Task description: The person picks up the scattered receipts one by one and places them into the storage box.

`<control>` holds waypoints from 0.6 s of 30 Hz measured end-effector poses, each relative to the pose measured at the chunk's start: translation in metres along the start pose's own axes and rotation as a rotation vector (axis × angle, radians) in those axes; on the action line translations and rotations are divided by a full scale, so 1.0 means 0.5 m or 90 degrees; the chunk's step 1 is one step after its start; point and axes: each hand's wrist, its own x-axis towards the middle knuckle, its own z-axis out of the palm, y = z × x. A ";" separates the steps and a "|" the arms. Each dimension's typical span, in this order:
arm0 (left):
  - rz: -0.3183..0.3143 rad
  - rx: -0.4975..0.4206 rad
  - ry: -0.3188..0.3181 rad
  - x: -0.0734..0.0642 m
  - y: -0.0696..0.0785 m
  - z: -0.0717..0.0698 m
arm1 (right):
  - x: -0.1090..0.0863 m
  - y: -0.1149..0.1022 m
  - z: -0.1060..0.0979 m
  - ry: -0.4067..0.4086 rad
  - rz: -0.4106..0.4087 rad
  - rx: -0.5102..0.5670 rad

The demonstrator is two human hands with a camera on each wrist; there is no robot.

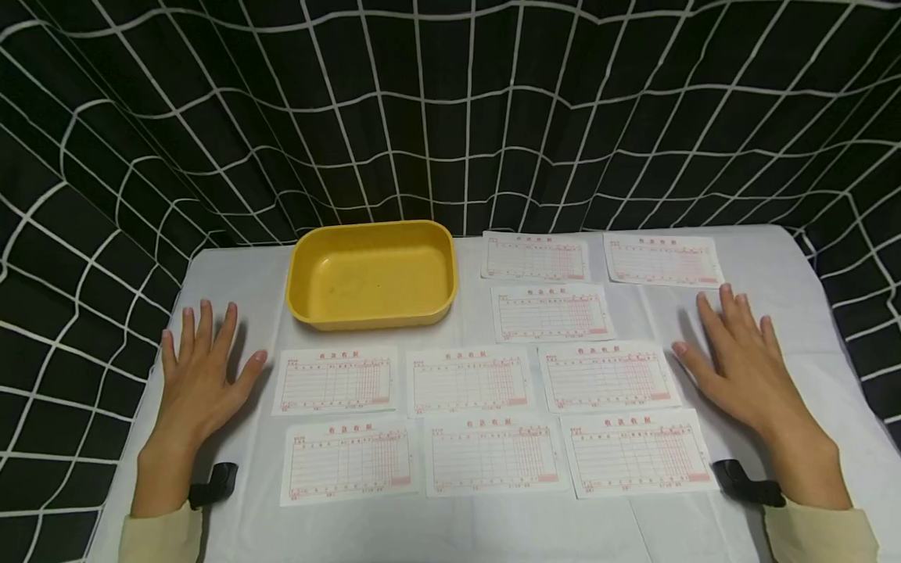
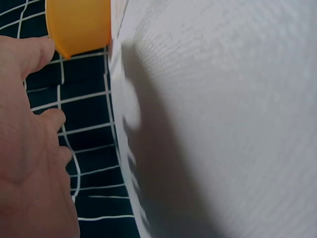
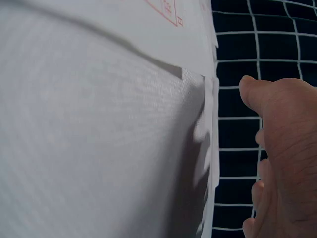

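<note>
My left hand (image 1: 197,383) is at the left side of the white-covered table, palm down with fingers spread, holding nothing. On the right side my right hand (image 1: 749,371) also lies palm down and spread, its fingertips near a receipt slip (image 1: 662,259) at the back right. Several more white slips printed in red are laid out between the hands in rough rows, among them a front left slip (image 1: 350,461) and a front right slip (image 1: 637,453). A yellow plastic basin (image 1: 373,322) with nothing in it stands at the back left, beyond the left thumb.
A white cloth (image 1: 493,532) covers the table. Black curtain with a white grid (image 1: 450,102) hangs behind it and along both sides. Each wrist wears a small black camera, the left one (image 1: 214,483) and the right one (image 1: 746,481).
</note>
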 end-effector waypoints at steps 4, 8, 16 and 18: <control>-0.002 0.002 0.000 0.001 -0.003 -0.001 | 0.002 -0.001 0.003 -0.001 -0.001 -0.001; -0.005 0.000 -0.004 -0.006 -0.006 -0.005 | 0.004 -0.006 0.005 0.000 -0.006 0.003; -0.009 -0.003 0.008 0.001 0.003 -0.007 | 0.005 -0.011 0.006 -0.015 0.002 0.017; -0.010 -0.007 0.005 0.005 0.008 -0.002 | 0.001 -0.011 0.003 -0.016 0.005 0.019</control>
